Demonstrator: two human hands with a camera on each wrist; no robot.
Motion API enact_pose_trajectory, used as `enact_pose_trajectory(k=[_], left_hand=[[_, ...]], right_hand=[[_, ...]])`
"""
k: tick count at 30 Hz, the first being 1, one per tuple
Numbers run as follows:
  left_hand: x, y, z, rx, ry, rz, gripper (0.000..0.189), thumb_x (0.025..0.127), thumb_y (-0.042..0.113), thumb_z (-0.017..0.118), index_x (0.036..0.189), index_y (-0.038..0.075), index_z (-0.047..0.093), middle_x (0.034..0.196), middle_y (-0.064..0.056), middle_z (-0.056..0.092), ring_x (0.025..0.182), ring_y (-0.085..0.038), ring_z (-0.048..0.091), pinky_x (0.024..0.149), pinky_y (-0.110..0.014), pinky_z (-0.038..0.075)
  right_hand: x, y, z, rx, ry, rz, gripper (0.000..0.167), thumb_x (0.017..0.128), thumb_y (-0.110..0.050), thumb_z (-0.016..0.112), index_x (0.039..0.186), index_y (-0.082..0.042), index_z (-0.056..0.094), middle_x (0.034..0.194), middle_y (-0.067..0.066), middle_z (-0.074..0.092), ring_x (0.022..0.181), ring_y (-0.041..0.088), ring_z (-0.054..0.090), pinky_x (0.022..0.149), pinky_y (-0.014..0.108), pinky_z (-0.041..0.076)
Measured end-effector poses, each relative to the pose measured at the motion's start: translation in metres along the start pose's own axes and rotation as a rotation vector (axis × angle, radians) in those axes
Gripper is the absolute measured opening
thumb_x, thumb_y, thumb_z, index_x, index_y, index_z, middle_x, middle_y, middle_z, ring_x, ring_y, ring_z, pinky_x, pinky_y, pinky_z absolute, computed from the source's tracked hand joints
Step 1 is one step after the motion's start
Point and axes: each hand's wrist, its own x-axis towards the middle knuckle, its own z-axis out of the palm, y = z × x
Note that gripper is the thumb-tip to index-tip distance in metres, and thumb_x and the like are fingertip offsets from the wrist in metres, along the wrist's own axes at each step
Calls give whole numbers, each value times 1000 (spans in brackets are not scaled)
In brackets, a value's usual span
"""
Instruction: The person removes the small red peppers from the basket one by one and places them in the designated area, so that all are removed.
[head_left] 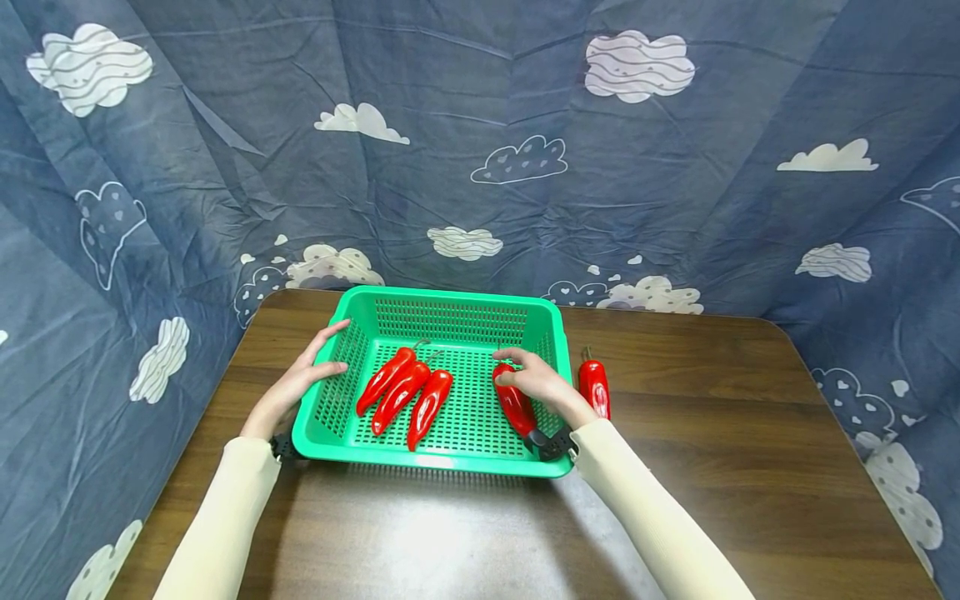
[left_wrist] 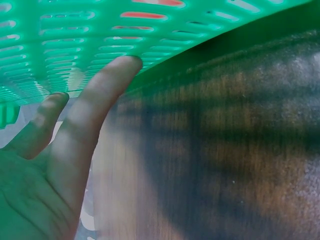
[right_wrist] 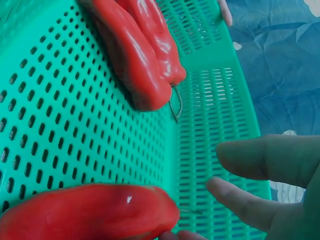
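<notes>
A green perforated basket [head_left: 457,294] stands on the table. Its left wall is held by my left hand [head_left: 292,387], with thumb and forefinger over the rim; in the left wrist view other fingers [left_wrist: 87,112] lie along the outer wall. Three red peppers [head_left: 403,396] lie side by side in the basket's left half. Over another red pepper [head_left: 516,410] on the basket's right side is my right hand [head_left: 540,383]. From the right wrist, two of its fingers [right_wrist: 260,157] stretch out apart from this pepper [right_wrist: 90,215]; other fingertips touch its stem end.
One more red pepper [head_left: 594,387] lies on the brown wooden table [head_left: 720,433] just outside the basket's right wall, partly hidden by my right forearm. A blue cloth [head_left: 465,125] with white clouds hangs behind the table and at both sides.
</notes>
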Motion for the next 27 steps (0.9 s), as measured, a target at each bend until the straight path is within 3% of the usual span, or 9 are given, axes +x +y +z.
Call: enact_pose_trajectory(k=[10,16,27], left_hand=[[0,1,1,-19,1,-16,67,95,11,53,153,24,22,158,-1,-1,141,-29,-1,104,-62,13],[0,2,1,-24,-4,-25,67,96,12,53,153,25,21,158,0,-3,141,-30,-2,104,-63,13],[-1,3,2,-36,-5,-31,68,95,14,54,153,26,21,158,0,-4,141,-30,-1,104,-62,14]], right_hand=[[3,6,4,-47,-67,-8,45,83,2,59,128,6,55,133,25,47,110,34,45,89,44,44],[2,7,6,-14,-107,3,48,81,5,58,128,7,55,119,24,54,92,27,52,79,40,49],[2,8,8,-129,-143,32,49,80,3,61,129,0,58,124,21,50,101,30,48,76,35,49]])
